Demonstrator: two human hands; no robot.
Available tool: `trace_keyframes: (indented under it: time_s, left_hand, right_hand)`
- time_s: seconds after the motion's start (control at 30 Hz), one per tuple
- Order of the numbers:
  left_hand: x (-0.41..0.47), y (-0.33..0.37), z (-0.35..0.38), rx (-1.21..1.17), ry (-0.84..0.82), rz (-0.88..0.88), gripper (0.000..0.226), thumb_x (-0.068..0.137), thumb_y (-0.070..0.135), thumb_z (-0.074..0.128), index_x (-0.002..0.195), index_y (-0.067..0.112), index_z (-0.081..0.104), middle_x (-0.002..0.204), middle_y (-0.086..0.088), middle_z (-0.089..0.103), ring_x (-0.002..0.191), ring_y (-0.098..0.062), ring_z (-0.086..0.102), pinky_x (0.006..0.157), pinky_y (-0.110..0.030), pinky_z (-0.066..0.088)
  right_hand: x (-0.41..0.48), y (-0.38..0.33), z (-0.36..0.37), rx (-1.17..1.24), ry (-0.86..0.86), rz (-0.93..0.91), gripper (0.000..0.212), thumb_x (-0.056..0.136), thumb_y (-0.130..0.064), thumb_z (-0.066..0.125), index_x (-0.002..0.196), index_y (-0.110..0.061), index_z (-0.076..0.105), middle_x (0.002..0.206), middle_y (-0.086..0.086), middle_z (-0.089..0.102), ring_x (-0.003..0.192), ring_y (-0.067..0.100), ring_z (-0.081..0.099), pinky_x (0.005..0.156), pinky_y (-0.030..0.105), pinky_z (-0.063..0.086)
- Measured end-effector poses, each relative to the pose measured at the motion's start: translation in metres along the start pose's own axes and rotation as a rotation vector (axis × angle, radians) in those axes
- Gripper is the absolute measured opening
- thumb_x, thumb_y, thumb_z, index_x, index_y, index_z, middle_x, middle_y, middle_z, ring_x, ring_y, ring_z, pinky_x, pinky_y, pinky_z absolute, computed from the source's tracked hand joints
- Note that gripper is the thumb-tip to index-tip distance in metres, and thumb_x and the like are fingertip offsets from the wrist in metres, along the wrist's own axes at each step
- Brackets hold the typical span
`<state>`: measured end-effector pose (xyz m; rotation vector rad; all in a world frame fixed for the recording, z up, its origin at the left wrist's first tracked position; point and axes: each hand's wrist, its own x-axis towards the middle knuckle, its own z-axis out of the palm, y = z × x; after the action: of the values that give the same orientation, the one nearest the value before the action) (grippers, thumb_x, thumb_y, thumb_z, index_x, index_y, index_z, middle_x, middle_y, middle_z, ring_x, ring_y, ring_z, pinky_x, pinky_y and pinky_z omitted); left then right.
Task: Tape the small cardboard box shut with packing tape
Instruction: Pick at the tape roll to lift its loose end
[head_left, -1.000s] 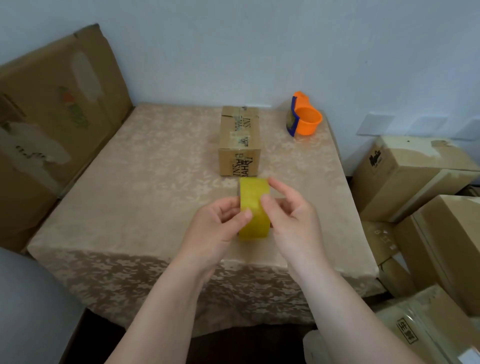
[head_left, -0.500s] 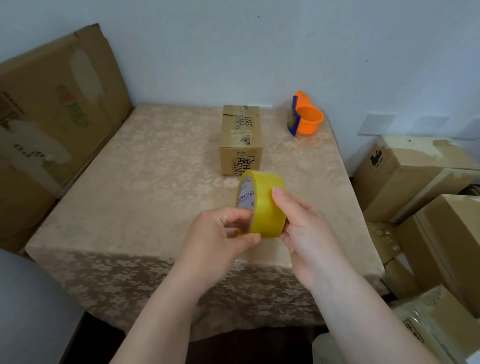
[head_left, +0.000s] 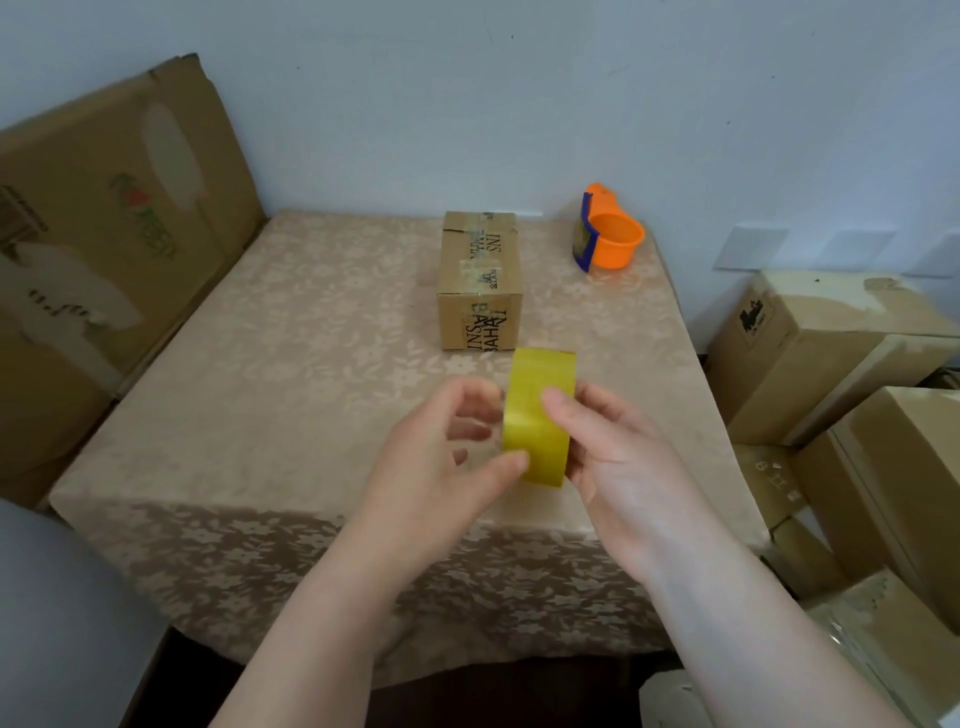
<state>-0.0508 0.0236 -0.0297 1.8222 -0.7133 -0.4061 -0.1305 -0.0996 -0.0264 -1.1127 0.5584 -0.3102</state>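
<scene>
You've got the tape roll (head_left: 537, 415) up off the surface (head_left: 291, 374), between both hands, w/ its yellow outer band facing you and its edge toward the camera; the core hole runs left-right. Your right hand (head_left: 618, 467) grips the roll's right side, index finger lying across the band. Your left hand (head_left: 441, 462) has its thumb pressed on the band's lower left edge, other fingers loosely curled beside the roll.

The small box (head_left: 480, 280) sits on the surface just beyond the roll, not touching it. Its long axis runs away from you toward the wall; near end shows printed letters, flaps down, old tape bits on top. An orange tape dispenser (head_left: 608, 241) stands right of the box, near the far right corner, apart from it.
</scene>
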Motion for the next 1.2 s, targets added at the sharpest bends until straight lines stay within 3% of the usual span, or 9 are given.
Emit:
trace_keyframes:
  time_s: [0.1,0.17,0.3,0.53,0.63,0.8,1.0,1.1,1.2]
  left_hand:
    - [0.003,0.003,-0.004,-0.013,0.117,-0.012,0.057,0.078,0.031,0.071,0.125,0.045,0.042,0.126,0.021,0.048,0.114,0.0,0.049,0.093,-0.036,0.049]
    - [0.005,0.004,-0.004,0.054,0.147,0.004,0.058,0.082,0.026,0.066,0.133,0.038,0.042,0.129,0.023,0.044,0.116,0.003,0.046,0.095,-0.035,0.048]
    - [0.006,0.007,0.0,0.056,0.208,0.013,0.045,0.081,0.015,0.067,0.117,0.041,0.057,0.116,0.022,0.058,0.107,0.007,0.053,0.091,-0.033,0.051]
    - [0.004,0.006,0.004,0.05,0.317,-0.024,0.033,0.079,0.013,0.07,0.095,0.041,0.068,0.096,0.018,0.069,0.093,-0.007,0.065,0.087,-0.033,0.053]
    - [0.006,0.004,0.002,0.026,0.36,-0.037,0.021,0.077,0.014,0.072,0.083,0.034,0.07,0.082,0.015,0.07,0.081,-0.005,0.067,0.081,-0.028,0.054]
    - [0.011,0.002,-0.006,-0.048,0.36,-0.033,0.018,0.073,0.01,0.075,0.066,0.026,0.069,0.063,0.015,0.069,0.06,0.003,0.06,0.066,-0.014,0.05]
    - [0.01,0.001,-0.01,0.067,0.311,0.027,0.024,0.078,0.013,0.07,0.064,0.03,0.063,0.063,0.017,0.064,0.063,0.003,0.057,0.063,-0.009,0.044]
    - [0.008,0.002,-0.011,0.314,0.315,0.163,0.015,0.082,0.017,0.066,0.071,0.026,0.06,0.075,0.013,0.06,0.078,-0.009,0.058,0.073,-0.015,0.043]
    - [0.007,0.001,-0.01,0.514,0.366,0.318,0.006,0.082,0.02,0.059,0.077,0.017,0.06,0.082,0.008,0.057,0.085,-0.011,0.049,0.08,-0.008,0.031]
  right_hand:
    - [0.001,0.006,0.001,-0.182,-0.021,-0.079,0.02,0.088,-0.013,0.06,0.106,-0.016,0.068,0.107,0.011,0.072,0.094,0.018,0.064,0.089,0.032,0.049]
    - [0.0,0.007,0.002,-0.286,-0.052,-0.13,0.021,0.088,-0.014,0.061,0.106,-0.019,0.068,0.105,0.007,0.072,0.096,0.016,0.064,0.087,0.028,0.05]
    - [0.001,0.009,0.006,-0.398,-0.075,-0.219,0.022,0.087,-0.011,0.061,0.106,-0.021,0.067,0.098,0.0,0.073,0.092,0.012,0.067,0.084,0.026,0.054]
    - [0.003,0.014,0.007,-0.546,-0.041,-0.345,0.015,0.085,-0.009,0.063,0.096,-0.017,0.069,0.087,-0.002,0.073,0.085,0.013,0.067,0.082,0.035,0.056]
    - [0.003,0.014,0.008,-0.592,-0.045,-0.357,0.01,0.084,-0.01,0.063,0.092,-0.015,0.068,0.084,0.0,0.072,0.083,0.017,0.066,0.08,0.04,0.055]
    - [0.002,0.013,0.007,-0.639,-0.078,-0.367,0.011,0.083,-0.018,0.064,0.092,-0.013,0.067,0.085,0.004,0.072,0.084,0.022,0.065,0.08,0.046,0.054]
    - [0.003,0.011,0.007,-0.615,-0.118,-0.329,0.014,0.086,-0.013,0.064,0.098,-0.017,0.069,0.091,0.0,0.073,0.088,0.015,0.067,0.083,0.035,0.056]
    - [0.002,0.011,0.007,-0.586,-0.119,-0.317,0.016,0.086,-0.012,0.063,0.1,-0.017,0.069,0.091,0.001,0.074,0.085,0.015,0.068,0.079,0.033,0.056]
    - [0.002,0.013,0.008,-0.531,-0.106,-0.275,0.018,0.086,-0.018,0.064,0.103,-0.019,0.07,0.093,0.0,0.074,0.086,0.014,0.068,0.079,0.032,0.055]
